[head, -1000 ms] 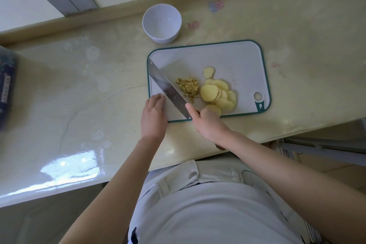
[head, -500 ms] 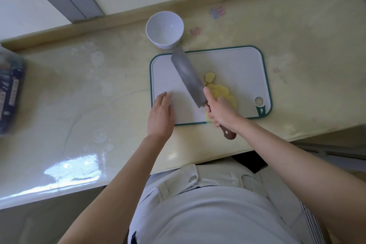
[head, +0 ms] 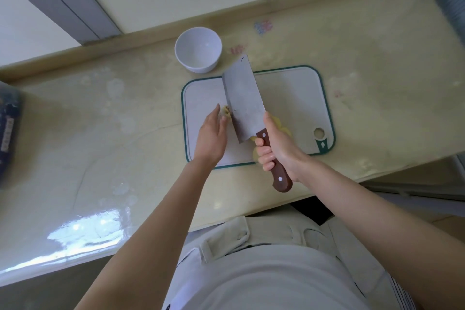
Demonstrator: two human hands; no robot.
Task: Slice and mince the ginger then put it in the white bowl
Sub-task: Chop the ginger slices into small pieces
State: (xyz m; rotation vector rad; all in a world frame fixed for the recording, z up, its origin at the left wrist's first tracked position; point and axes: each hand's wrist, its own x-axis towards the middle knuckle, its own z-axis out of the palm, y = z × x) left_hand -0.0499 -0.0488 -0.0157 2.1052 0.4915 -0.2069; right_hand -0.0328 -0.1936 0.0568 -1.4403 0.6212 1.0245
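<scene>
Right hand grips the cleaver by its handle, blade flat above the board. Left of the grip, the left hand, fingers straight, is just beside minced ginger. Bowl stands beyond the blade tip.

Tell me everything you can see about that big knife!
It is a cleaver with a wide, rectangular, dull grey metal blade and a brown wooden handle showing two pale rivets. The right hand grips the handle. The blade is held broad side up over the cutting board, its far end toward the white bowl. Minced ginger sits at its left edge, beside the open left hand.
</scene>
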